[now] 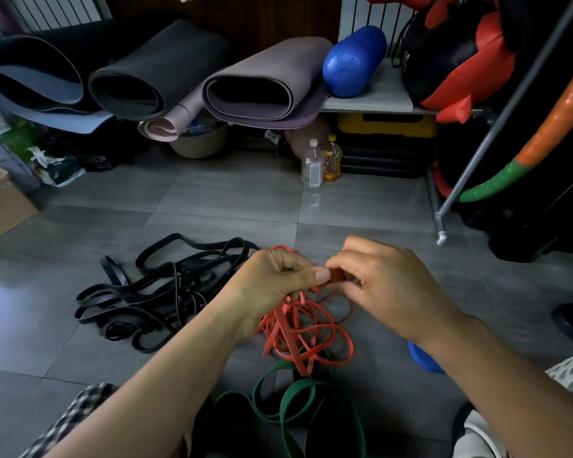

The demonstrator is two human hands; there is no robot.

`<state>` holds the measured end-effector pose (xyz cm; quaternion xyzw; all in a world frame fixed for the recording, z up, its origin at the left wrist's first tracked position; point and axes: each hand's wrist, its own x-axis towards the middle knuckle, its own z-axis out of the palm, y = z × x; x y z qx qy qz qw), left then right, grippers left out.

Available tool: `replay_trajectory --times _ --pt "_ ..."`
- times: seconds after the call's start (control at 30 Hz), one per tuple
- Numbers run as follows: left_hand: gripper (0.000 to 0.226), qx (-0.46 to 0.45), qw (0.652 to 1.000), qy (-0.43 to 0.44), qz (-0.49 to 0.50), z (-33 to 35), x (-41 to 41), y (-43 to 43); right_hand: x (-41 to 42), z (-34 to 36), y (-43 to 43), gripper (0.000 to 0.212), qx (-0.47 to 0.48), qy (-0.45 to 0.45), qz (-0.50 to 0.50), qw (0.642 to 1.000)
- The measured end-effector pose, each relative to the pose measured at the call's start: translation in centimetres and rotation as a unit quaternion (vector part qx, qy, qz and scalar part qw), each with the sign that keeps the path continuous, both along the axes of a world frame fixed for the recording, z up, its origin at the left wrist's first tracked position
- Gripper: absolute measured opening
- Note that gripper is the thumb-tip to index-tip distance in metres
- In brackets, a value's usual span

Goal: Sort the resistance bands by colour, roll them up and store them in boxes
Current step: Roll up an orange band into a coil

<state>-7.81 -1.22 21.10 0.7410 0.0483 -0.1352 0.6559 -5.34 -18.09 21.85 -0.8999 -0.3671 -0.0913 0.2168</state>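
Both hands, left hand (275, 279) and right hand (387, 285), grip the tangled orange rubber resistance bands (298, 328) above the grey tiled floor (229, 200); black rubber bands (139, 292) lie left, green bands (298, 401) near.

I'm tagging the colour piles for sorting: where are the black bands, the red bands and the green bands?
black bands (179, 282): head view, on the logo-printed strip mid-pile.
red bands (285, 332): head view, on a wide strip in the tangle.
green bands (298, 391): head view, on the broad loop's top.
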Motion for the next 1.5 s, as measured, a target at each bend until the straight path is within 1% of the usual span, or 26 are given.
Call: replay_trajectory --times 0.07,0.17,0.2,0.23,0.3,0.37,0.5,0.6,0.63,0.73,0.77,0.83,0.9,0.93,0.97,1.0,1.03,1.07,1.1,1.17,1.2,1.27,1.3,1.37,1.4,1.5 --pt "0.023 -0.004 1.000 -0.003 -0.004 0.1 0.0 0.0 0.3 0.2 -0.4 0.014 0.030 0.033 -0.018 0.999" --pt "0.008 0.004 1.000 -0.015 -0.003 0.2 0.2 0.2 0.4 0.5 -0.7 0.008 0.016 0.027 -0.028 0.999" --pt "0.007 0.000 1.000 -0.013 0.001 0.2 0.2 0.3 0.4 0.5 -0.8 0.008 0.020 0.029 -0.029 0.999" --pt "0.012 -0.009 1.000 -0.012 0.002 0.1 0.2 0.3 0.5 0.5 -0.8 0.007 0.032 0.041 -0.029 0.998" --pt "0.023 -0.039 0.999 -0.006 -0.005 -0.1 0.1 0.3 0.5 0.6 -0.9 0.007 0.082 0.088 -0.022 0.992" --pt "0.020 -0.097 0.995 0.014 -0.030 -0.3 0.0 0.2 0.4 0.8 -0.9 0.011 0.149 0.141 -0.012 0.979" --pt "0.046 -0.236 0.967 0.058 -0.077 -1.8 -0.3 0.3 0.4 0.6 -0.7 0.014 0.259 0.248 0.020 0.933" --pt "0.052 -0.294 0.951 0.052 -0.080 -2.1 -0.4 0.1 0.2 0.3 -0.3 0.017 0.331 0.299 0.040 0.894" --pt "0.056 -0.306 0.947 0.048 -0.078 -2.0 -0.4 0.0 0.0 0.3 -0.1 0.017 0.356 0.308 0.042 0.881" --pt "0.080 -0.332 0.940 0.036 -0.071 -1.7 -0.5 -0.7 -0.4 -0.2 0.6 0.015 0.437 0.328 0.022 0.837" --pt "0.084 -0.332 0.940 0.030 -0.067 -1.5 -0.6 -1.0 -0.5 -0.6 0.8 0.013 0.457 0.334 0.014 0.824" --pt "0.082 -0.328 0.942 0.023 -0.062 -1.3 -0.6 -1.3 -0.6 -1.2 1.1 0.010 0.486 0.351 0.016 0.800" --pt "0.078 -0.319 0.946 0.019 -0.055 -1.2 -0.5 -1.3 -0.7 -1.1 1.2 0.010 0.493 0.369 0.031 0.787" --pt "0.075 -0.306 0.951 0.016 -0.048 -1.0 -0.5 -1.1 -0.6 -0.7 1.2 0.011 0.484 0.374 0.036 0.790" --pt "0.069 -0.286 0.957 0.017 -0.039 -0.9 -0.4 -0.8 -0.5 -0.3 1.0 0.014 0.456 0.363 0.039 0.812" --pt "0.060 -0.260 0.965 0.025 -0.027 -0.8 -0.3 -0.6 -0.3 0.2 0.7 0.021 0.403 0.332 0.038 0.852" --pt "0.050 -0.223 0.974 0.037 -0.013 -0.6 -0.3 -0.5 0.0 0.5 0.5 0.030 0.331 0.287 0.033 0.898" --pt "0.040 -0.181 0.982 0.048 0.000 -0.5 -0.2 -0.5 0.3 0.7 0.3 0.039 0.257 0.240 0.024 0.936" --pt "0.032 -0.144 0.988 0.050 0.005 -0.3 -0.3 -0.5 0.4 0.9 0.1 0.043 0.194 0.196 0.019 0.961" --pt "0.030 -0.093 0.995 0.036 0.010 -0.2 -0.4 -0.9 0.3 1.0 0.1 0.035 0.122 0.135 0.024 0.983" --pt "0.032 -0.077 0.997 0.027 0.013 -0.1 -0.4 -1.1 0.2 1.1 0.2 0.031 0.106 0.116 0.024 0.987" --pt "0.039 -0.065 0.998 0.014 0.018 -0.1 -0.4 -1.3 0.1 1.0 0.2 0.027 0.110 0.103 0.020 0.988" --pt "0.041 -0.066 0.998 0.006 0.016 -0.1 -0.3 -1.3 0.3 1.0 0.1 0.025 0.127 0.104 0.015 0.986" --pt "0.034 -0.092 0.995 -0.023 0.011 -0.2 -0.3 -1.3 0.7 1.0 -0.3 0.023 0.184 0.131 -0.006 0.974" --pt "0.030 -0.112 0.993 -0.042 0.013 -0.3 -0.3 -1.3 0.9 1.0 -0.6 0.021 0.225 0.163 -0.019 0.961" --pt "0.028 -0.140 0.983 -0.098 0.058 -0.5 -0.4 -1.5 1.1 0.8 -0.8 0.020 0.348 0.268 -0.039 0.898"
